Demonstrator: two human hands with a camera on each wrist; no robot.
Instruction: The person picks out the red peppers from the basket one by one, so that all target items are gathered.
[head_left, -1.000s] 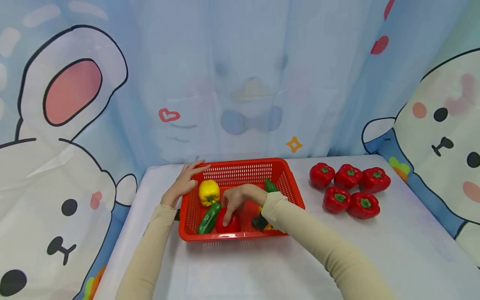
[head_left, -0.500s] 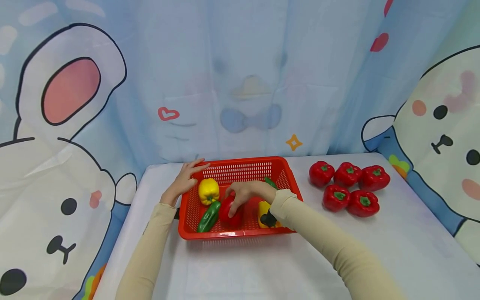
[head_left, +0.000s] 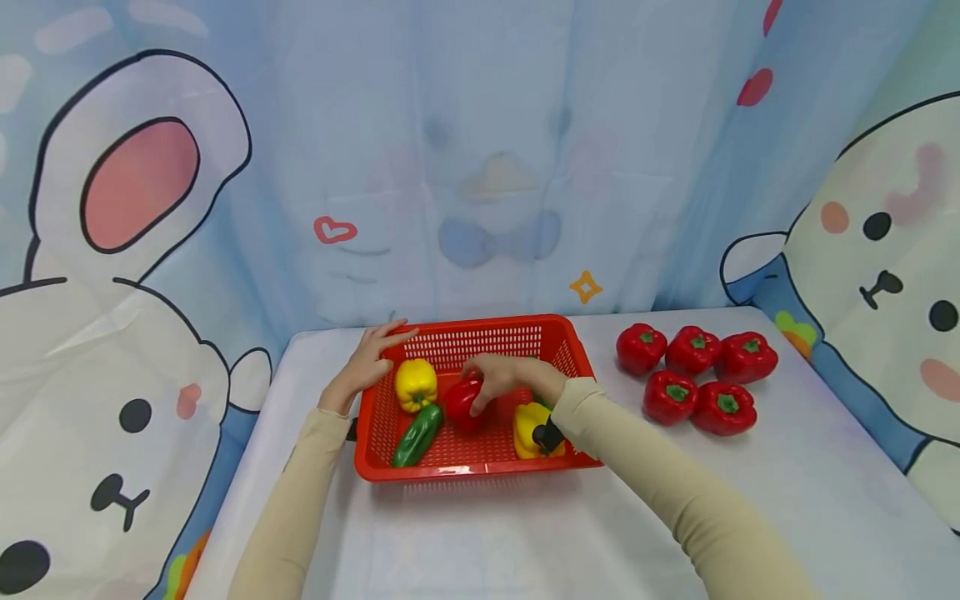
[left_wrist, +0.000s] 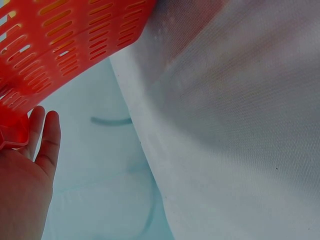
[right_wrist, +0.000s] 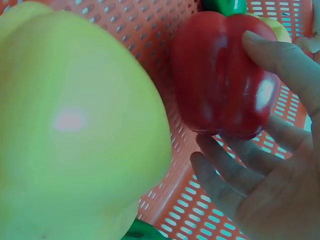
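Note:
My right hand (head_left: 492, 380) reaches into a red perforated basket (head_left: 480, 472) and holds a red bell pepper (head_left: 458, 403). In the right wrist view, the thumb lies on the side of the pepper (right_wrist: 220, 75) and the fingers are at its lower end. My left hand (head_left: 367, 362) rests at the basket's back left corner, fingers stretched along the rim. Inside the basket, a yellow bell pepper (head_left: 416, 383) and a long green vegetable (head_left: 417, 435) lie at the left. Another yellow bell pepper (head_left: 525, 432) is below the right wrist, looming large in the right wrist view.
Several red bell peppers (head_left: 696, 350) stand on the white tabletop (head_left: 645, 492) right of the basket. Something green (head_left: 542, 401) in the basket is partly hidden by the right wrist. A printed curtain (head_left: 495, 167) hangs behind the table.
My right hand has lifted the red bell pepper from beside the green vegetable and shifted it toward the basket's back and slightly right. The left hand stays at the corner.

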